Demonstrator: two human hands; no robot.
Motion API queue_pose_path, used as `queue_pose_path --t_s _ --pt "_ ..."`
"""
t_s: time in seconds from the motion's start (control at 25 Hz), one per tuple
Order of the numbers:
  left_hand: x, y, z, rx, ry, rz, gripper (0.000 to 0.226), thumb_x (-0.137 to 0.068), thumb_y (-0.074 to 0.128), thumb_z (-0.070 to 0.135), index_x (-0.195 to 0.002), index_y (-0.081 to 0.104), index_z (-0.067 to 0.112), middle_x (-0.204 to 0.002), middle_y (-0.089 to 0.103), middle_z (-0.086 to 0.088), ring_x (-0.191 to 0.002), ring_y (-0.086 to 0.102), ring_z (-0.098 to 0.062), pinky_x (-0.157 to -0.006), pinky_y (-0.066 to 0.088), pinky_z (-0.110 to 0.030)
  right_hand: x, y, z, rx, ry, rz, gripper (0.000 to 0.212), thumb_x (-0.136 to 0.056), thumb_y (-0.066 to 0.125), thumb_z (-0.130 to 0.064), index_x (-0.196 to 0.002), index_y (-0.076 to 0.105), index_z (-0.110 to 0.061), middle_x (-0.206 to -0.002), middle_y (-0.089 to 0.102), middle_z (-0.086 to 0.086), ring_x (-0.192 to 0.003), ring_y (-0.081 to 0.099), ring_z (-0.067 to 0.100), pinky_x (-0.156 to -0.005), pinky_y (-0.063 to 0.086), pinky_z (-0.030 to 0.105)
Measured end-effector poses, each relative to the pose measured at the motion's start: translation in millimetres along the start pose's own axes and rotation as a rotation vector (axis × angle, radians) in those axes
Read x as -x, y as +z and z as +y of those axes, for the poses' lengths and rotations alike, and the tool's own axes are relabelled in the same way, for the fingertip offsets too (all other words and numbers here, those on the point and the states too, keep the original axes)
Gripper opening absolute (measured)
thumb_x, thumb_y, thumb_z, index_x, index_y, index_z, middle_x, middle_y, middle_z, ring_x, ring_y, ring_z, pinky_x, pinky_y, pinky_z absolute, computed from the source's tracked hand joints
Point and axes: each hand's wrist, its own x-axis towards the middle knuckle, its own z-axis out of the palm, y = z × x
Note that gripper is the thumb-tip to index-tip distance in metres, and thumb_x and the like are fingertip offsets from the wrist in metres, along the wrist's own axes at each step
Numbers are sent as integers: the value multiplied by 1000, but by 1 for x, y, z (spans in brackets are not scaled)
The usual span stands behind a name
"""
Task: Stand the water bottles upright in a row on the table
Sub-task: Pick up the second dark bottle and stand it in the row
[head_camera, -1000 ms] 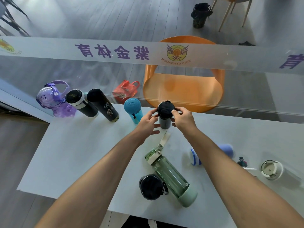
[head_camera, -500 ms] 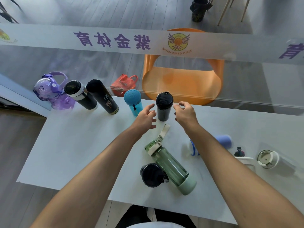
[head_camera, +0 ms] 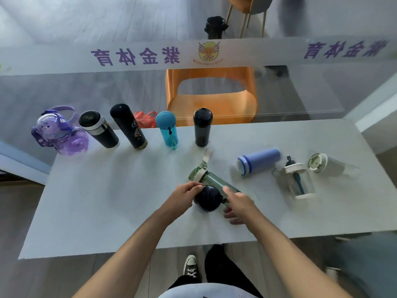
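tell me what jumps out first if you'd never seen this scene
Both hands meet at the near middle of the white table: the left hand and right hand close around a dark round-lidded bottle beside a lying green transparent bottle. Behind them, five bottles stand in a row along the far edge, starting with a purple cartoon jug.

Five bottles stand upright in a row along the far edge of the white table (head_camera: 90, 211): a purple bottle (head_camera: 59, 133), a black flask (head_camera: 99, 130), a tall black flask (head_camera: 129, 126), a blue bottle (head_camera: 168, 130) and a black tumbler (head_camera: 202, 127). Nearer than the tumbler, the left hand (head_camera: 182, 197) and right hand (head_camera: 239, 204) flank a dark round bottle (head_camera: 207, 198), the left fingers touching it. A green bottle (head_camera: 211, 179) lies just behind it.
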Motion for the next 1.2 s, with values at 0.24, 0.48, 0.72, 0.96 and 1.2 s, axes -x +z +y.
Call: queue_pose_path --t_s 0.24,0.48,0.72,0.96,1.2 --pt "31 10 -5 55 68 -14 28 -102 44 31 -111 69 22 -110 70 -6 -105 66 -21 -87 60 -42 43 20 10 -175 -142 -139 25 -97 56 -37 -109 64 -16 -109 71 12 -88 73 27 -90 60 50" --pt "29 4 38 112 165 60 21 -97 55 38 -103 70 24 -103 72 -8 -98 70 -23 -82 61 -41 52 -11 -25 -298 -283 -20 32 -90 69 -37 -114 59 -19 -106 72 9 -89 75 28 -82 61 45" --pt "-10 29 102 213 176 162 22 -95 59 35 -106 65 17 -106 73 -12 -94 72 -30 -83 61 -43 10 -69 -80 -367 -409 66 42 -83 77 -38 -108 57 -11 -99 68 7 -94 72 28 -78 63 43" --pt "-92 77 152 240 86 274 25 -100 52 25 -121 58 12 -112 68 -10 -100 68 -21 -86 58 -39 -78 -131 -130 -249 -502 39 12 -88 71 -28 -92 66 -18 -101 73 13 -97 72 32 -93 58 48" --pt "-142 109 161 255 -56 265 29 -101 47 23 -129 55 16 -117 64 -8 -110 63 -26 -92 56 -43 -147 -156 -145 -177 -467 16 19 -87 68 -27 -103 73 -18 -101 74 7 -101 70 26 -95 57 49"
